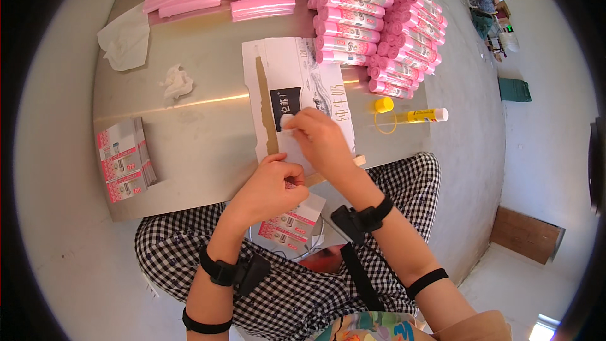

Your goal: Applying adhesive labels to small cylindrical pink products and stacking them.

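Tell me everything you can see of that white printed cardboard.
The white printed cardboard lies flat on the metal table, reaching toward its near edge. It shows a black panel, grey artwork and gold lettering; a ragged brown strip runs along its left side, where the surface looks torn away. The right hand seems to pinch something white over it; the left hand is at its lower edge.
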A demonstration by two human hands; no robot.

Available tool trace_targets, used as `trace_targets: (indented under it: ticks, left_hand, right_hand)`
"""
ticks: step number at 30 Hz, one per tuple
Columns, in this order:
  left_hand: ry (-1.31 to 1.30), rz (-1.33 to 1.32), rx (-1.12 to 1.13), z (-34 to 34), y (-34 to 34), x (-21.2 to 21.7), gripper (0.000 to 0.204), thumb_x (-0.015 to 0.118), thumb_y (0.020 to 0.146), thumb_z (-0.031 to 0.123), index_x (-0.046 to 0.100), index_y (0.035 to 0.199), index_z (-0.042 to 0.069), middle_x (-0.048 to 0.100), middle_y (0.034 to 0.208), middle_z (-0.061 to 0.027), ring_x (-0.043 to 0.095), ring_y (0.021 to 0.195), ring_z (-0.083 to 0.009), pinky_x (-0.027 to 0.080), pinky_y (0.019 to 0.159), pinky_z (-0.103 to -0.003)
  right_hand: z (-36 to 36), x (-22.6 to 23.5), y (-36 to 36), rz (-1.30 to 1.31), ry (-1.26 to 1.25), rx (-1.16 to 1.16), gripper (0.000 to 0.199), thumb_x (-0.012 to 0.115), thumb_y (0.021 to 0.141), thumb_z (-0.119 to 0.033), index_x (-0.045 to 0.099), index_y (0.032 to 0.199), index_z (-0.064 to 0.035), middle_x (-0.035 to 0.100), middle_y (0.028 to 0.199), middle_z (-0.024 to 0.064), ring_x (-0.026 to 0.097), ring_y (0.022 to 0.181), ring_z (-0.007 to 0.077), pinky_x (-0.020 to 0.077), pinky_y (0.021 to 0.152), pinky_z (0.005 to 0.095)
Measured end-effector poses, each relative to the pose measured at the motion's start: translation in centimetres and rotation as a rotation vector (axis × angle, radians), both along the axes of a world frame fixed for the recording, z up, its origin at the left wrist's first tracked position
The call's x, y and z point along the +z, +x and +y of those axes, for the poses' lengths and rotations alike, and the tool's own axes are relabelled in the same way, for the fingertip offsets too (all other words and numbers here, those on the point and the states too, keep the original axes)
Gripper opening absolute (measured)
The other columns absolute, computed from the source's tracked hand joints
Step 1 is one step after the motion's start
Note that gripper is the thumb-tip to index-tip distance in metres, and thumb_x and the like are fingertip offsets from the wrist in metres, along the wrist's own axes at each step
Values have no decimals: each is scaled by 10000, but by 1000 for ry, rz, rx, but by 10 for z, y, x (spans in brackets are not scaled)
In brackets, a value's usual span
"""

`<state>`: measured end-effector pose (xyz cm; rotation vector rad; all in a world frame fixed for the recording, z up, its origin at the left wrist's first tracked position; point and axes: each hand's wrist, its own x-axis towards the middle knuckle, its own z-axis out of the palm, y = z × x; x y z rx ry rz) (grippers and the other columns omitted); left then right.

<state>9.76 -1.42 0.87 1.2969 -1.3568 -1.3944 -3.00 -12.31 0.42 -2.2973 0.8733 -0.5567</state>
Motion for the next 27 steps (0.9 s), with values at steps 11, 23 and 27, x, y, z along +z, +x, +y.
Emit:
trace_targets:
  ticks: [11, 23, 27]
  left_hand:
    - [142, 77, 68, 2, 0, 5, 120, 560, 734, 114, 527, 672, 16, 447, 531, -45, 451, 532, -208, 285, 1128, -398]
    - [96, -10, 63, 2, -3, 2, 130, 567, 743, 117, 528, 666, 19, 451, 535, -47, 455, 531, -188, 288, 1132, -398]
    - [49, 39, 56, 2, 1, -1, 143, 569, 752, 116, 517, 655, 24, 445, 548, -37, 445, 545, -168, 262, 1144, -385]
  right_hand:
    - [10, -2, 17, -29, 38, 19, 140, 631, 763, 49, 640, 892, -5, 622, 870, 108, 618, 794, 279, 501, 691, 346]
    - [4, 4, 13, 95, 80, 42, 110, 590, 781, 15, 639, 875, -16, 608, 885, 136, 601, 874, 334, 496, 756, 410]
    - [1, 8, 15, 144, 93, 53, 107, 583, 793, -1, 639, 881, -24, 603, 899, 136, 599, 880, 341, 497, 763, 415]
